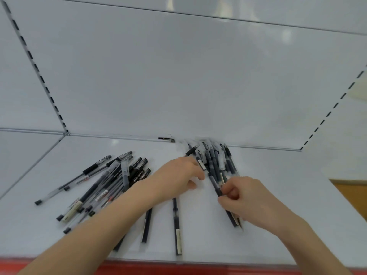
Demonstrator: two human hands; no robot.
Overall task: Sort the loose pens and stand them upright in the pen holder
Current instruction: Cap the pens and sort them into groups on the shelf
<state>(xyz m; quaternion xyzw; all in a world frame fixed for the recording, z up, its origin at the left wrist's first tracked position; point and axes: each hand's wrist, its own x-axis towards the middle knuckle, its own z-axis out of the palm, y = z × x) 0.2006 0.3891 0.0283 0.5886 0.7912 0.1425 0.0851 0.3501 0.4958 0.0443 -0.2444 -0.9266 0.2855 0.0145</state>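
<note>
Seemingly mid-sort: R hand (252, 201) pinches a few dark pens (215, 167) from the bunch fanned on the shelf (278, 175), L hand (178, 173) beside it, grip unclear; next needs the holder, not in view.

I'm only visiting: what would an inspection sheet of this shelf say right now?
Surface: white shelf with a red front edge.
Job's things: pen pile lying at the left; pen bunch fanned out at the right; loose pens near the front; lone pen against the back edge; no pen holder seen.
Clutter: nothing seen.
Hands: right hand pinches the pen bunch; left hand touches it, grip unclear.
Cables: nothing seen.
Surroundings: white back panel with slotted uprights.
</note>
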